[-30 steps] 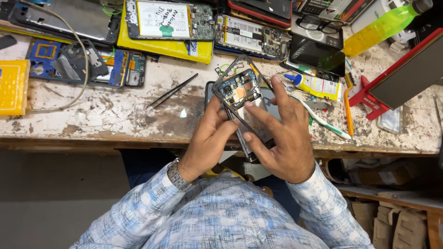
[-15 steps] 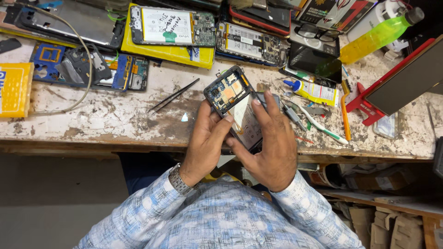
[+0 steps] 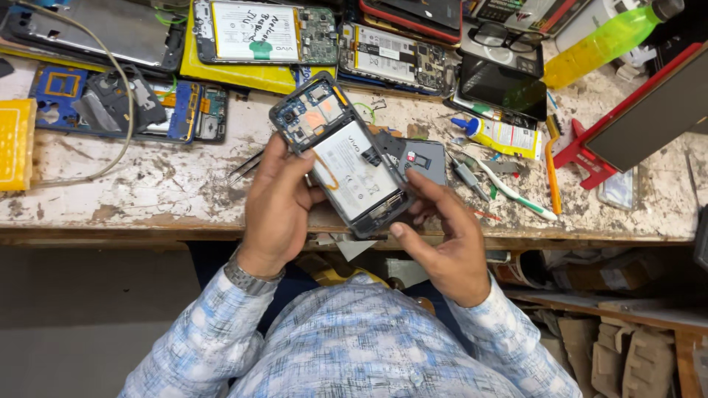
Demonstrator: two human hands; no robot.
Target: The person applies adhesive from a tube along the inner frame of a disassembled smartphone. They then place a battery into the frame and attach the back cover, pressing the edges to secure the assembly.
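Grey-framed opened phone [image 3: 341, 157], back cover off, with its pale battery and circuit board exposed, held above the near edge of the worn, paint-flecked workbench [image 3: 147, 184].

Head view. The phone's long axis runs diagonally, from the camera end at upper left, pointing away from the person, down to the lower end at right, nearest the body. The left hand [image 3: 276, 203] grips the left long edge, fingers curled behind the frame and thumb lying near the battery face; it holds the upper and middle part. The right hand [image 3: 450, 236] closes on the lower end, thumb tip at the bottom corner and fingers spread behind the frame towards a dark grey cover piece [image 3: 422, 158], which shows just past the phone's right edge; whether the fingers touch that piece cannot be told. Both hands are thus occupied with the one phone, left nearer the camera end, right nearer the bottom end.

On the bench beyond lie black tweezers [image 3: 247, 167] just left of the left hand, a white glue tube [image 3: 501, 136], an orange pry tool [image 3: 552, 162] and other opened phones [image 3: 258, 33] well apart at the far side.
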